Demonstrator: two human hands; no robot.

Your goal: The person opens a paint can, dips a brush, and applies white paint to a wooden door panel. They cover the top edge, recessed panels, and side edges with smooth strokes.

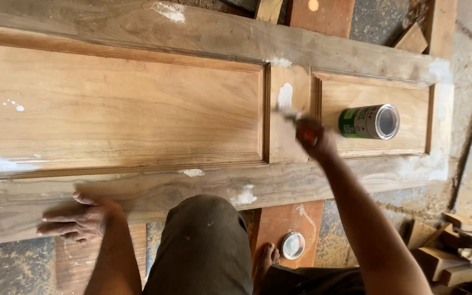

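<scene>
Grip: right hand (313,137) closed around a small tool, pressing white filler (284,97) onto wooden door (137,109), centre frame.
Left hand (80,220): flat, fingers spread, holding nothing, lower left.
Can (369,122): right of tool.

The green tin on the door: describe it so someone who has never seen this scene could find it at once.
A long wooden panelled door lies flat across the view. In its small recessed panel at the far right lies the green tin, on its side with its open silvery mouth facing right, just beyond the right hand. The only other round metal thing, a loose lid, sits off the door near a bare foot.
</scene>
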